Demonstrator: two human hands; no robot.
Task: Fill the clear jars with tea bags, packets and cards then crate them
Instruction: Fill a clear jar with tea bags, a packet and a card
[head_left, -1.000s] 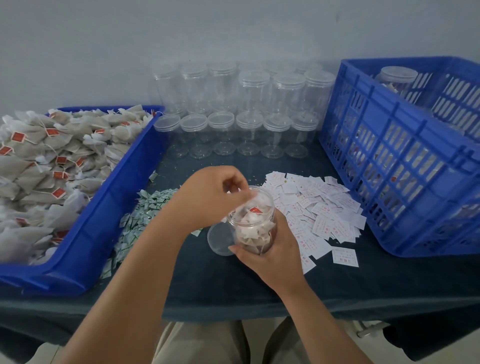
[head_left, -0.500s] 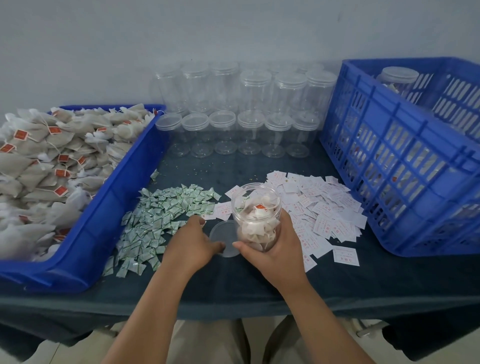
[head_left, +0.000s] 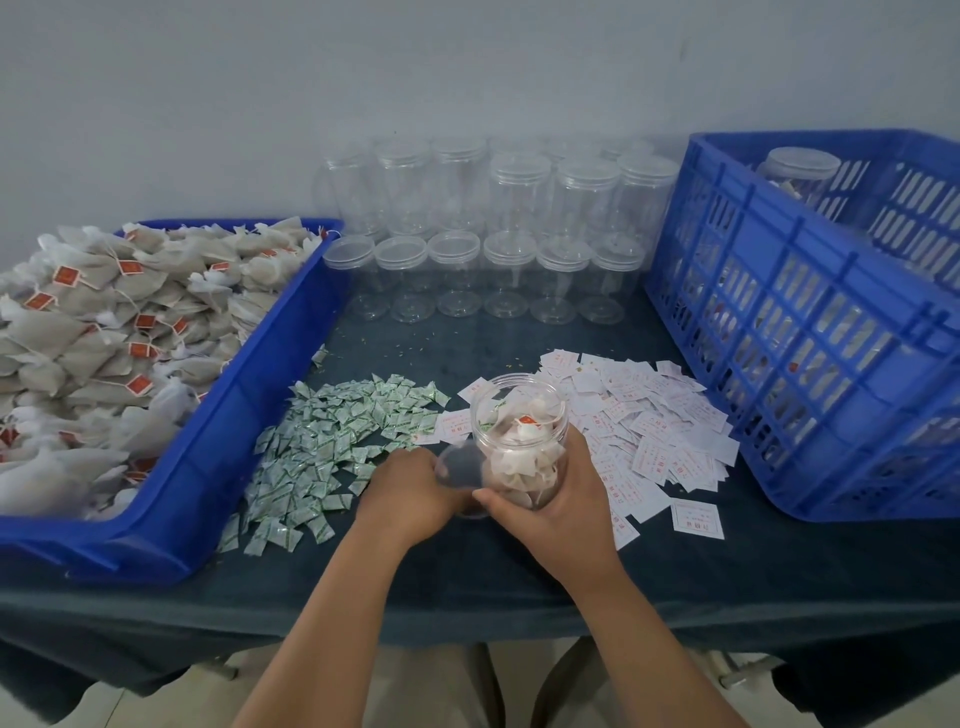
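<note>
Right hand: the right hand (head_left: 558, 499) wraps around the lower body of the open clear plastic jar (head_left: 519, 441), fingers curled on its near side, holding it just above the table.
Left hand: the left hand (head_left: 410, 491) grips the clear round lid (head_left: 460, 470) by its near-left edge; the lid is tilted and sits against the jar's left side.
Jar contents: white tea bags with red tags fill the held jar most of the way; its mouth is uncovered.
Table: a dark blue cloth-covered table (head_left: 467, 566) carries everything.
Packets: a heap of small green-and-white packets (head_left: 332, 441) lies left of the hands, touching the left hand's far side.
Cards: a spread of white paper cards with red print (head_left: 654, 421) lies right of the jar and behind it.
Left bin: a shallow blue plastic bin (head_left: 218, 441) at the left holds a pile of grey tea bags (head_left: 104, 338).
Empty jars: rows of lidded clear empty jars (head_left: 498, 234) stand at the far middle, stacked two high at the back.
Crate: a tall blue slotted plastic crate (head_left: 810, 332) sits at the right; one lidded jar (head_left: 797, 174) shows inside at its far end.
</note>
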